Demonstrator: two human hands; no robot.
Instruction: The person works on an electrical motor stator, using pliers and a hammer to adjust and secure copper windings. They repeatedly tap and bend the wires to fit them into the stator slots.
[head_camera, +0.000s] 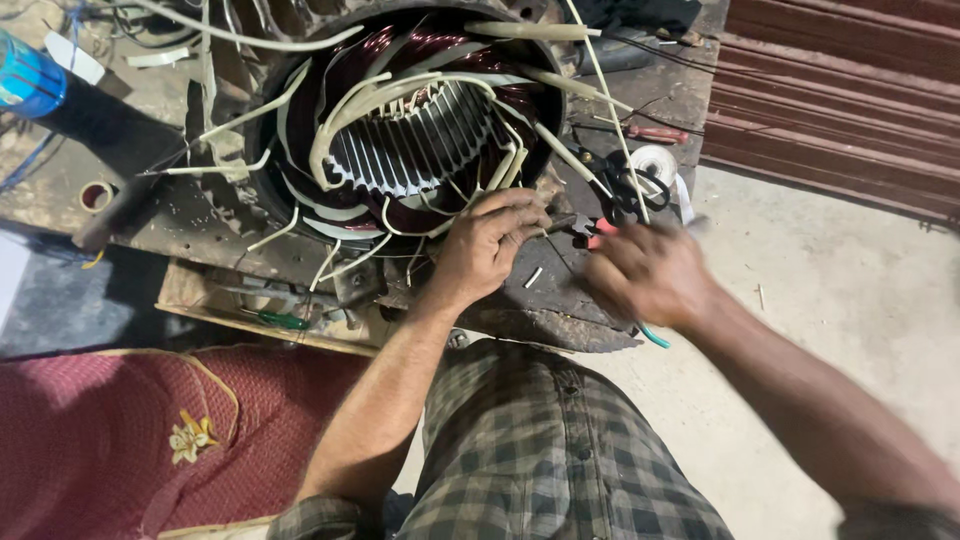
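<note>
- The left hand (490, 245) rests on the lower rim of the motor stator (400, 130), fingers curled together and pinched on a thin wire end at the winding edge.
- The stator lies open-face up just above that hand: a ring of grey steel slots, dark red copper windings (420, 45) around it, and cream insulation sleeves (350, 105) looping out over the rim.
- The right hand (650, 272) sits just right of the left, apart from it, and is blurred. It is closed around a tool with a red grip (603, 228) and a teal handle end (655, 338) showing below the wrist; the tool's kind cannot be told.
- Black-handled scissors (625, 190) lie just above the right hand on the workbench (180, 225).
- A white tape roll (655, 162) sits just beyond the scissors, with a red-handled tool (655, 133) further up.
- A green-handled screwdriver (280, 320) lies left of the left forearm, at the bench edge.
- A small tan tape ring (97, 195) lies far left of the hands.
- A blue cylindrical container (28, 78) with a lighter band sits at the far upper left; its label cannot be read.
- A maroon cushion (140, 440) with a yellow flower emblem lies below and left of the left arm.
</note>
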